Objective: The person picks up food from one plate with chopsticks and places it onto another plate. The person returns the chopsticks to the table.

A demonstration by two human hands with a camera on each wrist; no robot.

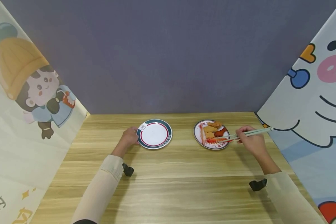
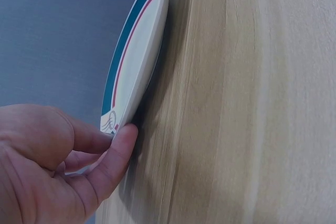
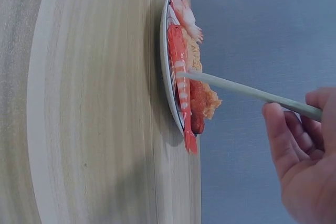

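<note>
My left hand (image 1: 129,137) pinches the left rim of a white plate (image 1: 154,134) with a teal band and a red ring; nothing lies on it. In the left wrist view, thumb and fingers meet at the plate's edge (image 2: 137,61). My right hand (image 1: 250,140) grips a pair of pale green chopsticks (image 1: 254,132) that point left. Their tips are at a red striped shrimp (image 3: 181,85) lying along the near side of a second plate (image 1: 196,137). That plate also bears golden fried pieces (image 1: 210,129), a dark red drumstick (image 1: 220,133) and a pale pinkish shrimp (image 3: 185,17).
Both plates stand toward the back of a wooden table (image 1: 168,180), with a gap between them. A grey-blue wall panel (image 1: 168,56) rises behind the table. Side panels with cartoon prints (image 1: 44,93) flank it left and right.
</note>
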